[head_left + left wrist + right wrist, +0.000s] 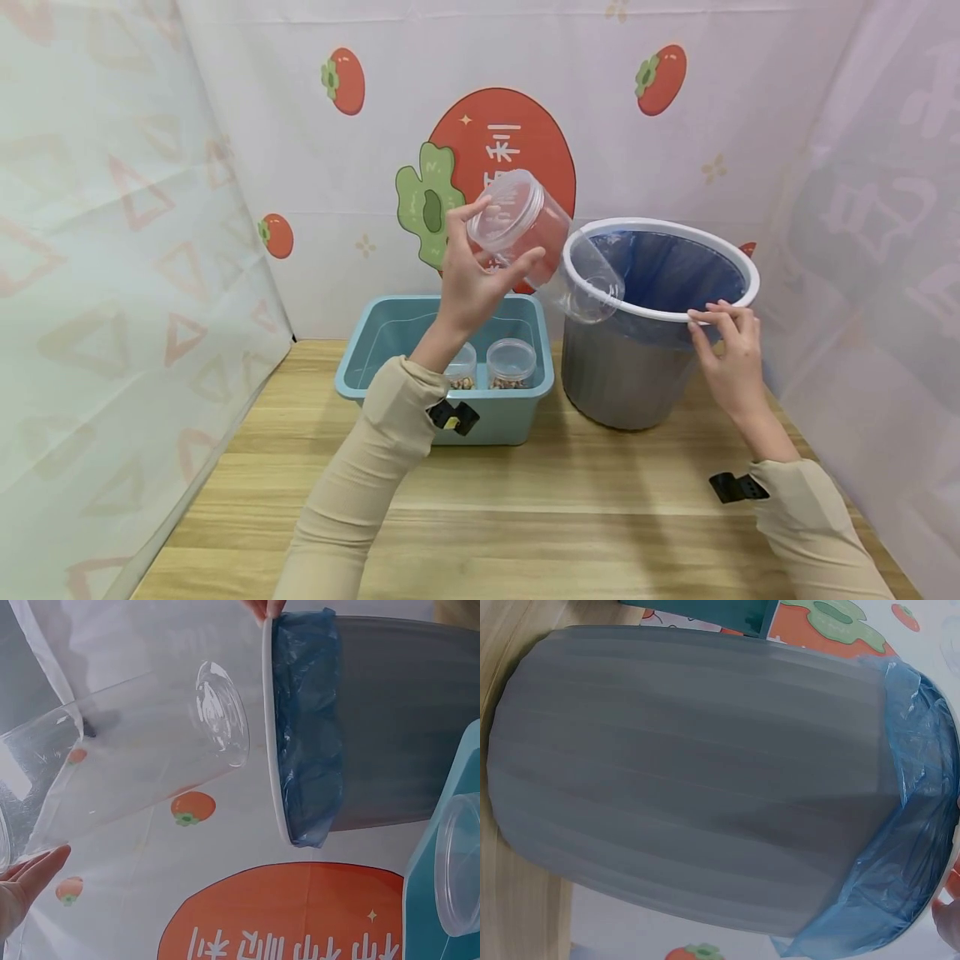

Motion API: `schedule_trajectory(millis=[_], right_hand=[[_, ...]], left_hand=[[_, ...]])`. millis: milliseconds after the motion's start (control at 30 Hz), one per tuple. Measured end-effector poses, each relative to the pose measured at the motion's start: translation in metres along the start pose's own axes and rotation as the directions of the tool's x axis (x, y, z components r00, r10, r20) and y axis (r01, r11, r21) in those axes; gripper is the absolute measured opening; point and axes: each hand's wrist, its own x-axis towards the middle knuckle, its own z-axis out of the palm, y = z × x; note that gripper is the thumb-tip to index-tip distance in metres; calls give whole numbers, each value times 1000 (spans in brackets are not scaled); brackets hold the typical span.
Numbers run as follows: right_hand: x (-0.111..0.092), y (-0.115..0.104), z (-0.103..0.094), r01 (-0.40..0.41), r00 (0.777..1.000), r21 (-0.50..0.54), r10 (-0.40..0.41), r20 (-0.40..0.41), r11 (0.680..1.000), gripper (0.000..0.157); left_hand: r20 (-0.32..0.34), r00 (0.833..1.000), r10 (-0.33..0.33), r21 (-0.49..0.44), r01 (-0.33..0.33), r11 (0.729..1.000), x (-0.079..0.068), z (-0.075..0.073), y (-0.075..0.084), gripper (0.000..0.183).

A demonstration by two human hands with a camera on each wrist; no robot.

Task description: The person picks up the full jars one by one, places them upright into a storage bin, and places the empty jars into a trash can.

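A clear plastic jar (pixel 551 242) is in my left hand (pixel 480 287), held tilted, its threaded end up by the fingers and its other end low at the bin's left rim. Nothing shows inside the jar. In the left wrist view, a gap lies between the jar's end (pixel 221 716) and the white rim (pixel 274 750). My right hand (pixel 731 358) pinches the front right of that rim on the grey trash bin (pixel 626 375). A blue bag (pixel 660 267) lines the bin and folds over its outside; in the right wrist view, only fingertips (pixel 949 922) show.
Left of the bin, a teal basin (pixel 480 417) stands on the wooden table (pixel 570 542). Two clear jars (pixel 512 362) with small mixed brown bits sit in it, one partly behind my left wrist. A fruit-printed cloth (pixel 262 100) hangs behind, with cloth on both sides.
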Motion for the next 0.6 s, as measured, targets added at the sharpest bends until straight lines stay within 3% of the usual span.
schedule_trajectory(millis=[300, 600], right_hand=[[1, -1, -1, 6, 1000, -5, -6, 0, 1000, 22], [0, 0, 0, 19, 1000, -8, -19, 0, 1000, 22]], left_hand=[[0, 1000, 5, -14, -5, 1000, 21, 17, -2, 67], [17, 1000, -9, 61, 8, 998, 28, 42, -9, 69]])
